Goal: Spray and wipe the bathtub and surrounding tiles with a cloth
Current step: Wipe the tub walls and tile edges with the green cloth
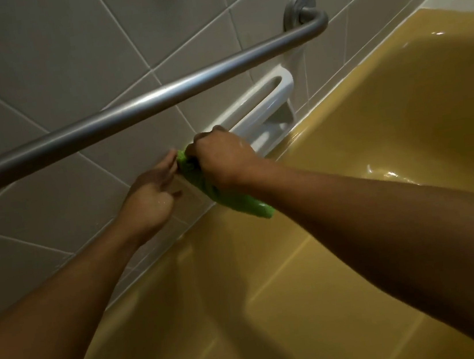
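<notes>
My right hand (223, 155) grips a bunched green cloth (232, 199) against the grey wall tiles (45, 84), just above the far rim of the mustard-yellow bathtub (387, 117). The cloth's loose end hangs down over the rim. My left hand (150, 196) is beside it on the left, fingers extended, with the fingertips touching the cloth's upper end near the tile. No spray bottle is in view.
A grey metal grab bar (136, 108) runs diagonally across the wall above my hands, ending at a round mount (299, 8). A white ceramic soap holder with a handle (268, 106) sits on the wall just right of my right hand. The tub floor glistens wet.
</notes>
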A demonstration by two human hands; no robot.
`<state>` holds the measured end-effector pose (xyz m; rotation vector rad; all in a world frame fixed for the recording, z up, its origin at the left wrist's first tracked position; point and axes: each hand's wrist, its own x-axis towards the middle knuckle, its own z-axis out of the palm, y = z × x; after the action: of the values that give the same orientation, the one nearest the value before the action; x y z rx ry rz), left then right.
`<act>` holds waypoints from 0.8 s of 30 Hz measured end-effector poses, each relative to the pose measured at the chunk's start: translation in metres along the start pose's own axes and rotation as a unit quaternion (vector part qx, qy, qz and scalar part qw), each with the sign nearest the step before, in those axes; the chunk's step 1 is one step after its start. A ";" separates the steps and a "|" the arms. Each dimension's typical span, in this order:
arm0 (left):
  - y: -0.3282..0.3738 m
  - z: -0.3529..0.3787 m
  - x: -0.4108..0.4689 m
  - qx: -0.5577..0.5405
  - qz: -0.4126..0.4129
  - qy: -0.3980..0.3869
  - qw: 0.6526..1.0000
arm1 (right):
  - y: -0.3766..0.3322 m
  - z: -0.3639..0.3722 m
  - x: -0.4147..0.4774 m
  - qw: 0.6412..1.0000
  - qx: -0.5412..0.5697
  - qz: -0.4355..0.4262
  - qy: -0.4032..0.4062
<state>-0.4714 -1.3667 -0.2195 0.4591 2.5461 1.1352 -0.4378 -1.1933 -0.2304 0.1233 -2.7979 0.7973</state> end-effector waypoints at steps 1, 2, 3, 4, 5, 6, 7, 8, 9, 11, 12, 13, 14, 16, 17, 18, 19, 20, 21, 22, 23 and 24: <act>0.004 -0.002 0.000 -0.032 -0.017 0.007 0.999 | -0.001 0.005 -0.001 1.000 -0.001 -0.010 0.012; 0.008 -0.004 0.000 -0.048 -0.024 0.015 0.998 | 0.002 0.006 -0.004 1.000 0.008 -0.017 0.018; 0.009 -0.005 -0.001 -0.044 -0.024 0.023 0.998 | 0.008 0.005 -0.007 0.999 0.031 -0.021 0.022; 0.009 -0.007 -0.002 -0.029 -0.017 0.024 0.999 | 0.014 0.001 -0.010 0.997 0.063 -0.016 0.031; 0.008 -0.009 -0.004 -0.004 -0.014 0.021 1.000 | 0.022 -0.003 -0.012 0.994 0.097 0.000 0.048; 0.006 -0.011 -0.007 0.013 -0.015 0.013 1.000 | 0.028 -0.008 -0.014 0.988 0.131 0.026 0.081; 0.003 -0.013 -0.010 0.037 -0.013 0.006 0.999 | 0.035 -0.013 -0.015 0.976 0.164 0.068 0.124; 0.000 -0.015 -0.014 0.063 -0.002 -0.001 0.998 | 0.044 -0.020 -0.016 0.960 0.190 0.116 0.170; -0.002 -0.017 -0.018 0.094 0.012 -0.011 0.995 | 0.053 -0.029 -0.017 0.940 0.207 0.166 0.217; -0.007 -0.019 -0.022 0.144 0.037 -0.028 0.988 | 0.076 -0.045 -0.014 0.891 0.219 0.259 0.303; -0.011 -0.022 -0.023 0.164 0.043 -0.034 0.985 | 0.084 -0.052 -0.010 0.873 0.220 0.292 0.322; -0.013 -0.023 -0.023 0.179 0.044 -0.036 0.982 | 0.089 -0.055 -0.002 0.863 0.229 0.316 0.322; -0.017 -0.025 -0.022 0.188 0.043 -0.036 0.981 | 0.091 -0.057 0.006 0.864 0.217 0.331 0.312; -0.019 -0.025 -0.020 0.196 0.045 -0.040 0.979 | 0.085 -0.054 0.024 0.876 0.185 0.347 0.281; -0.020 -0.025 -0.019 0.197 0.049 -0.039 0.978 | 0.082 -0.050 0.033 0.886 0.166 0.343 0.263; -0.020 -0.025 -0.018 0.197 0.055 -0.036 0.978 | 0.077 -0.044 0.036 0.908 0.132 0.323 0.231; -0.020 -0.026 -0.016 0.194 0.060 -0.031 0.979 | 0.069 -0.036 0.037 0.918 0.135 0.313 0.205; -0.020 -0.026 -0.015 0.188 0.062 -0.023 0.980 | 0.058 -0.030 0.035 0.927 0.133 0.301 0.180; -0.020 -0.026 -0.015 0.182 0.065 -0.012 0.981 | 0.047 -0.022 0.030 0.934 0.146 0.287 0.157; -0.019 -0.025 -0.016 0.176 0.070 0.003 0.982 | 0.035 -0.015 0.025 0.948 0.118 0.259 0.145; -0.018 -0.025 -0.017 0.167 0.078 0.022 0.983 | 0.023 -0.008 0.020 0.958 0.098 0.232 0.139; -0.017 -0.024 -0.019 0.150 0.083 0.044 0.984 | 0.009 -0.002 0.015 0.963 0.096 0.213 0.132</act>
<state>-0.4672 -1.4014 -0.2143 0.7204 2.8150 0.8396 -0.4530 -1.1846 -0.2297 -0.5331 -2.5147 1.0863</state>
